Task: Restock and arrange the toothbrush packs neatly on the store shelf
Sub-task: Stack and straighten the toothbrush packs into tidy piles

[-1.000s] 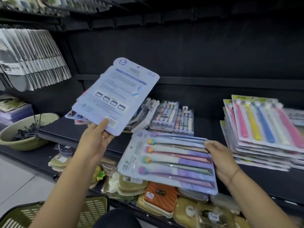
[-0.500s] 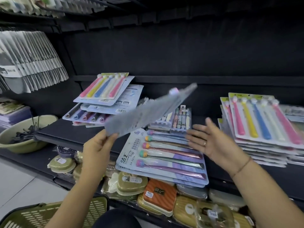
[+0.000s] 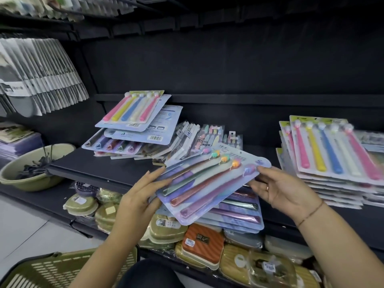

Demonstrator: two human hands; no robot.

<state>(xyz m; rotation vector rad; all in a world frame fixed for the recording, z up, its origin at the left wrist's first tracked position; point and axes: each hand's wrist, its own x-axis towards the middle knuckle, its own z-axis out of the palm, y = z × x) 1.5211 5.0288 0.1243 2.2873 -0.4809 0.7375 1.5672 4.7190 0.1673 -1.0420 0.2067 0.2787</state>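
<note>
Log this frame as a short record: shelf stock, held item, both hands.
shelf: black, holds three groups of toothbrush packs
front stack: at the shelf's front edge
pack: face up, skewed, above the front stack
left hand: holds the pack's left edge
right hand: holds the pack's right edge
left pile: mixed packs, untidy
right stack: five-colour packs, fairly even
</note>
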